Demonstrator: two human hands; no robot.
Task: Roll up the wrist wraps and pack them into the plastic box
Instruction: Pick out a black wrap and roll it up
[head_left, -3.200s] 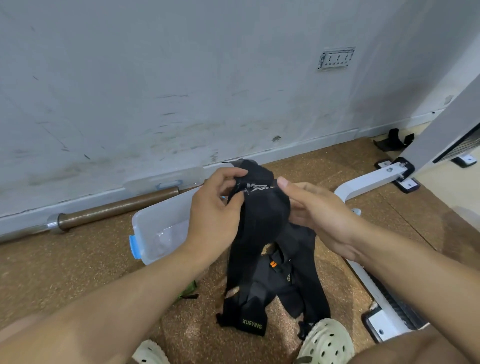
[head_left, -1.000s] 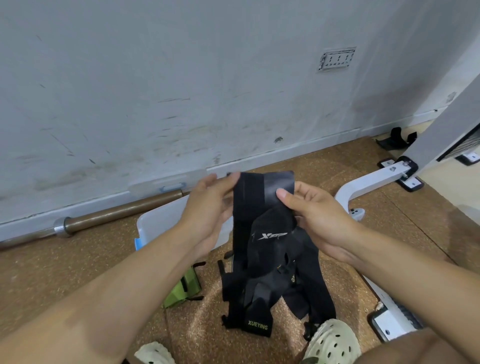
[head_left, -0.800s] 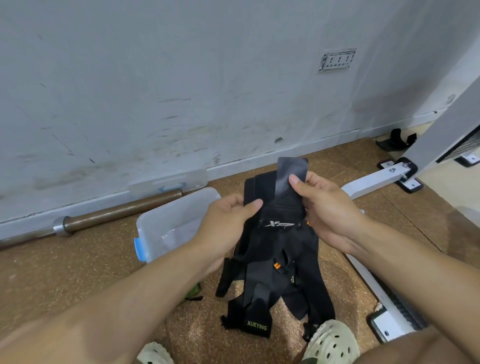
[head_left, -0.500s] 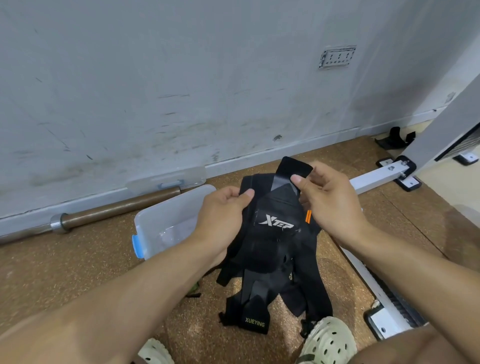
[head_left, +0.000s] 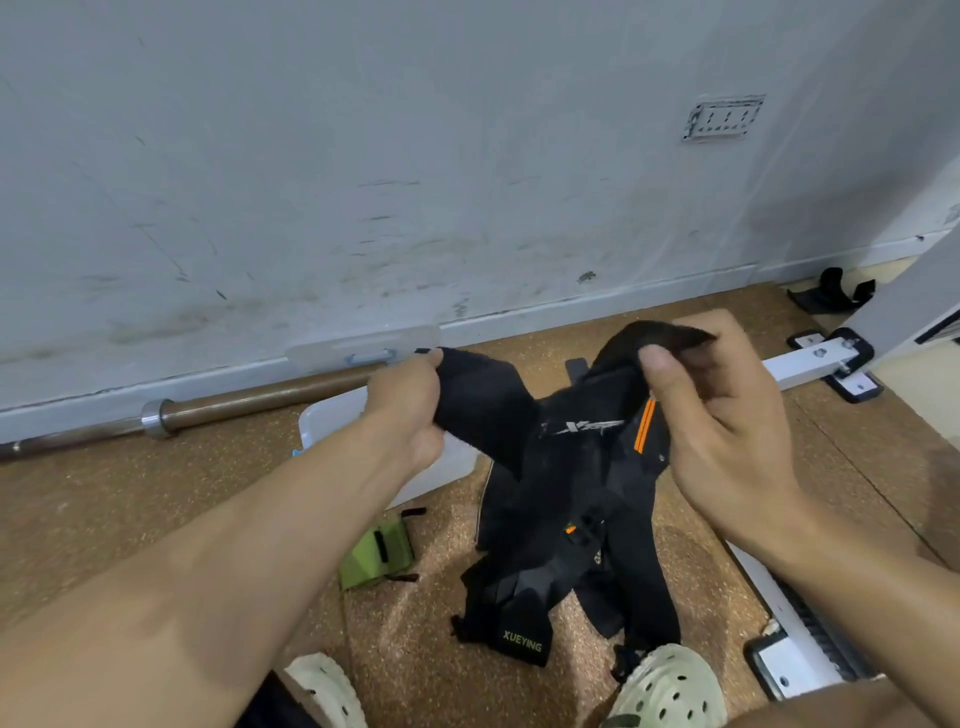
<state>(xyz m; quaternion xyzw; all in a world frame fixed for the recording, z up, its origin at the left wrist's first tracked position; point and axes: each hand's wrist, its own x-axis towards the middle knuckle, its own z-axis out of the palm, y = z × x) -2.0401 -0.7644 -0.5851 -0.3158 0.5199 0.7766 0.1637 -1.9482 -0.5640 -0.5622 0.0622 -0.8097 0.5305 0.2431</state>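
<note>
Both hands, left (head_left: 410, 410) and right (head_left: 711, 421), grip the black wrap (head_left: 566, 441); best to pull it flat, then roll tight.

- left hand (head_left: 410, 410), right hand (head_left: 722, 431): bare, forearms sleeveless
- pale green perforated foam clogs (head_left: 667, 688) on both feet
- nails short, no rings
</note>
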